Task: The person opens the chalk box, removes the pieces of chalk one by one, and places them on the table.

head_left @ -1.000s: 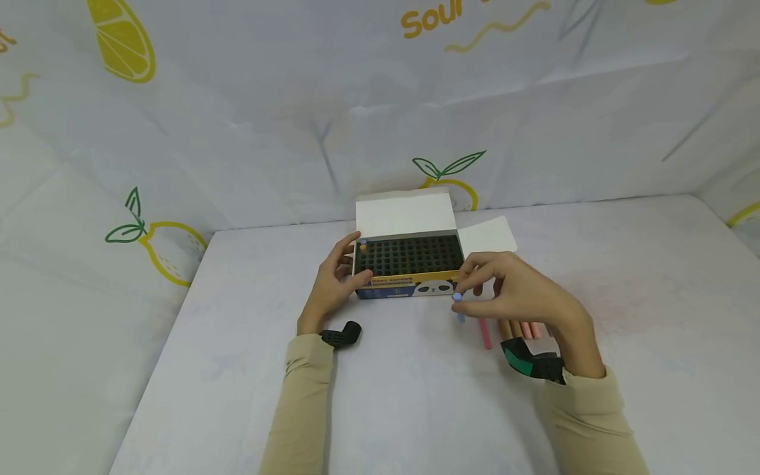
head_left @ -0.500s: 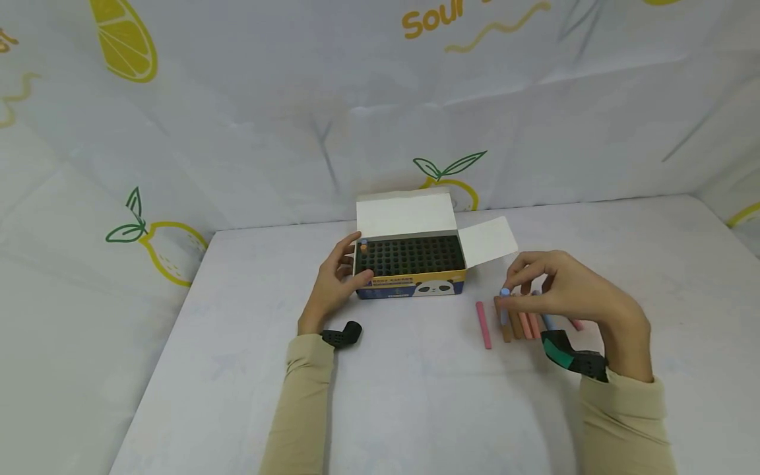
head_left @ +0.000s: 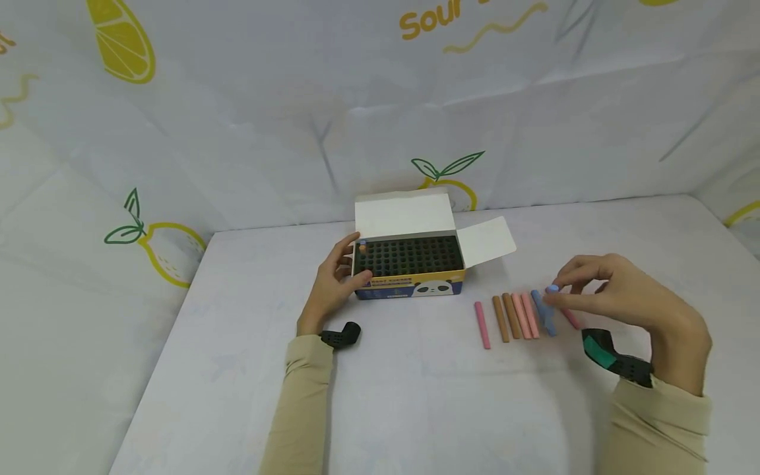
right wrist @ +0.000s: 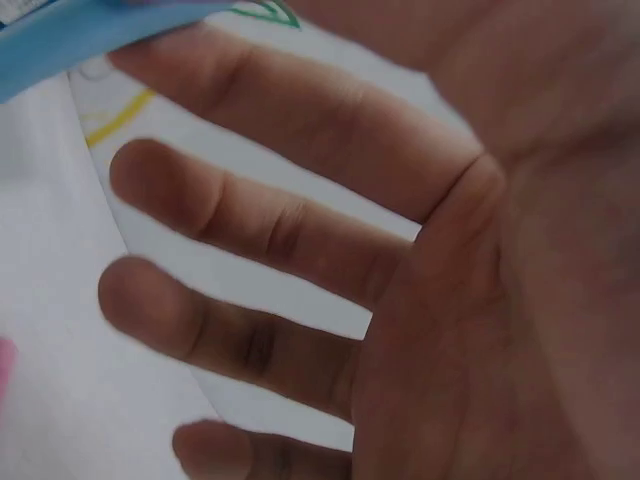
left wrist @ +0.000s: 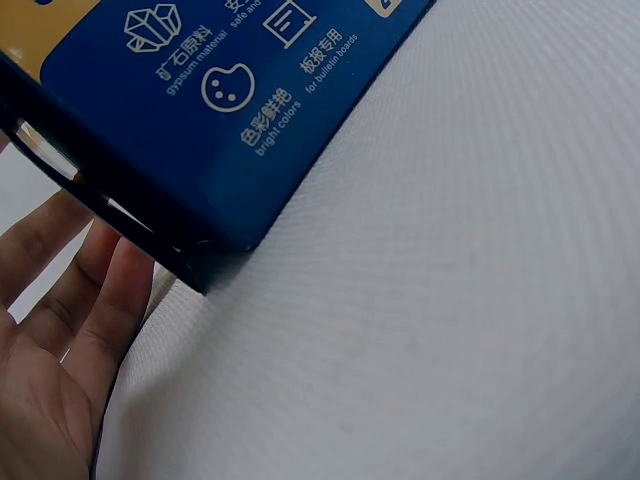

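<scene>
My left hand [head_left: 334,276] grips the left end of a chalk box [head_left: 410,290], thumb at its front top edge and fingers along the side. In the left wrist view the box's blue printed panel [left wrist: 230,110] tilts across the upper left, beside my fingers. The box's lid is up, showing a black holed insert [head_left: 410,256] with chalk at its far-left corner. Between thumb and index finger my right hand [head_left: 629,293] pinches a blue chalk stick [right wrist: 100,35], the other fingers spread apart. In the head view this stick overlaps another blue chalk stick [head_left: 540,307] on the table.
A row of chalk sticks lies right of the box: a pink stick [head_left: 483,325], brown sticks [head_left: 501,318], salmon sticks [head_left: 522,316], and a red-pink stick [head_left: 571,319] partly behind my right hand. The box's white side flap [head_left: 488,241] sticks out to the right.
My right hand has moved right with the blue chalk stick, from in front of the box past the brown and salmon sticks. My left hand has stayed on the box.
</scene>
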A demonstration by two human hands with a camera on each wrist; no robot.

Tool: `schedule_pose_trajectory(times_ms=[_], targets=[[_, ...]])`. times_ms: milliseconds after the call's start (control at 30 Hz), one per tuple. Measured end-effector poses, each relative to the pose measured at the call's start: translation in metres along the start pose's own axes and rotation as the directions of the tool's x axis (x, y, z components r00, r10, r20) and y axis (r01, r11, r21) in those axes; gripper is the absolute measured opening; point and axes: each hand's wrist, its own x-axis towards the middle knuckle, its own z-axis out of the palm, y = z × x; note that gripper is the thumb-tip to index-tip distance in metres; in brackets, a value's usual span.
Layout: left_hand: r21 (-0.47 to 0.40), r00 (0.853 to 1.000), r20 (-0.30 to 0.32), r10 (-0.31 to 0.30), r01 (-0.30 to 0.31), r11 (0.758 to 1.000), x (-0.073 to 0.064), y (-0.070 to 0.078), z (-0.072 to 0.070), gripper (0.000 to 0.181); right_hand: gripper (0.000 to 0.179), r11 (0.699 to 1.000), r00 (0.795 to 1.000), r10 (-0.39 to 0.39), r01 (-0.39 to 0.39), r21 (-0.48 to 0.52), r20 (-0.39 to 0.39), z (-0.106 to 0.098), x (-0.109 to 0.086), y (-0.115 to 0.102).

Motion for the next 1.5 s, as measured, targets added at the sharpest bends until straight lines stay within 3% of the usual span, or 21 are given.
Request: schedule_pose_trajectory(times_ms=[100,233,500,700,1067,1500], targets=[[0.002,1.000,-0.002,0.001,-0.001,1.000,0.000,0.000,0.000,0.075,0.005,0.994,0.995,0.098,-0.098,-0.039,0.022,-0.009,-0.008,0.012],[-0.001,1.000,-0.002,0.001,-0.001,1.000,0.000,-0.001,-0.001,0.075,0.017,0.976,0.975,0.210,-0.206,-0.068,0.066,-0.015,-0.015,0.026],[-0.005,1.000,0.002,-0.002,0.002,1.000,0.000,-0.001,-0.001,0.075,0.040,0.939,0.933,0.341,-0.331,-0.098,0.116,-0.020,-0.021,0.048],[0.004,1.000,0.004,-0.011,0.011,1.000,-0.001,-0.001,-0.001,0.077,0.049,0.931,0.931,0.357,-0.347,-0.112,0.080,-0.016,-0.018,0.057],[-0.006,1.000,0.002,-0.004,0.004,1.000,-0.001,0.000,-0.001,0.076,0.057,0.918,0.918,0.396,-0.394,-0.049,0.022,-0.003,-0.011,0.067],[-0.006,1.000,0.000,0.004,-0.004,1.000,-0.001,0.001,0.000,0.076,0.071,0.907,0.907,0.421,-0.421,-0.029,0.003,0.007,-0.009,0.072]])
